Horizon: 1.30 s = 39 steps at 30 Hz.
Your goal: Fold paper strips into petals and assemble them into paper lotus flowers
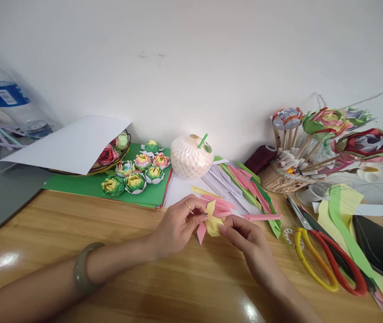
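Note:
Between my two hands, above the wooden table, is a folded yellow paper piece (213,220) with a pink paper strip (201,232) hanging below it. My left hand (179,224) pinches its left side between thumb and fingers. My right hand (247,237) pinches the lower right edge. Fingertips partly cover the folds, so their exact shape is hard to make out. Just behind lie folded pink strips (218,204), white strips (226,186) and green strips (274,224) in a loose pile on white paper.
Finished paper flowers (135,183) sit on green card (73,186) at left, near a basket under a white sheet (77,139). A round white ornament (191,157) stands behind. At right are scissors (329,251), a holder (280,177) with flowers, and a black phone-like object (380,242).

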### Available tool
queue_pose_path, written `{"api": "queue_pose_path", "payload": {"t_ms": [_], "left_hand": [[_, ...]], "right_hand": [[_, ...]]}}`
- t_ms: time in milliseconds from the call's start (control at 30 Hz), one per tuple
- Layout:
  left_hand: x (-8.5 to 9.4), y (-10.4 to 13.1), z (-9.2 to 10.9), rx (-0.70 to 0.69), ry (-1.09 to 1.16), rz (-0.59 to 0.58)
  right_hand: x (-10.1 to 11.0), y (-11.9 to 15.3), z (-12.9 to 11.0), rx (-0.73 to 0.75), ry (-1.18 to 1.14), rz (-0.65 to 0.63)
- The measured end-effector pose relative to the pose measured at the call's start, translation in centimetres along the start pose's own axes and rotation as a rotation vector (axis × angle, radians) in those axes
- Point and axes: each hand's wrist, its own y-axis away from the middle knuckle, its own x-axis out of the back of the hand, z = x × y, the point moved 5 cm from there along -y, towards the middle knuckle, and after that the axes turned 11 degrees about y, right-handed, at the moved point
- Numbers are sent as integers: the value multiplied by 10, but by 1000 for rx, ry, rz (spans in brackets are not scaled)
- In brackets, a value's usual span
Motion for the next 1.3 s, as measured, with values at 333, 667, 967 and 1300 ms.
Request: {"api": "queue_pose_path", "payload": {"t_ms": [333,667,967,1300], "left_hand": [[1,-2,1,5,24,-14],[2,-3,1,13,76,3],[-2,-5,-7,177,318,-55],[-6,-9,-16,524,847,-42]], "right_hand": [[1,0,1,-18,-41,-28],[1,-3,2,-57,-92,-66],[6,2,-3,45,4,8],[25,2,-4,100,-63,280]]}}
